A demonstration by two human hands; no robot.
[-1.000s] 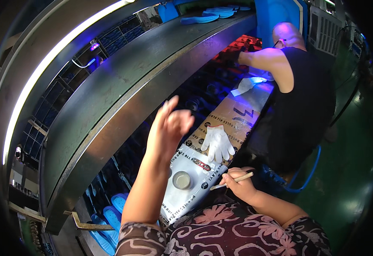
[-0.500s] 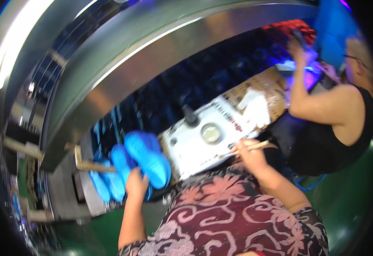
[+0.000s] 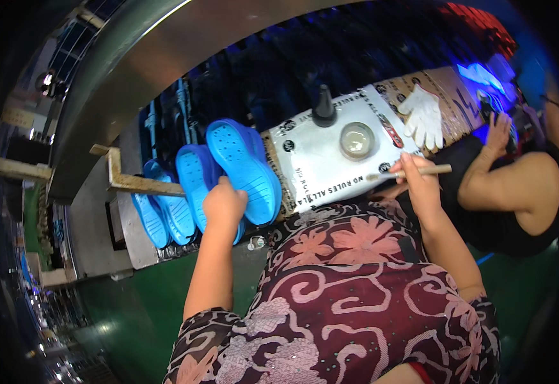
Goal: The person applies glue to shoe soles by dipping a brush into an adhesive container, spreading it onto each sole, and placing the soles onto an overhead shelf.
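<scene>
My left hand is closed on the edge of a blue foam shoe sole; its fingertips are hidden among the soles. Beside it on the right lies another bright blue sole, dotted with small holes. My right hand pinches a thin wooden brush, its bristle end pointing left over a white covered board. On that board stand a small round jar with pale contents and a black cone-tipped bottle.
More blue soles lie at the left by a wooden L-shaped bracket. A white glove rests on brown cardboard. A co-worker sits close on my right. Behind the board runs a dark conveyor under a metal hood.
The view has shifted, so the board and soles sit higher and sharper in it. My left hand stays at the soles, and my right hand keeps the brush. The co-worker's raised arm has come down.
</scene>
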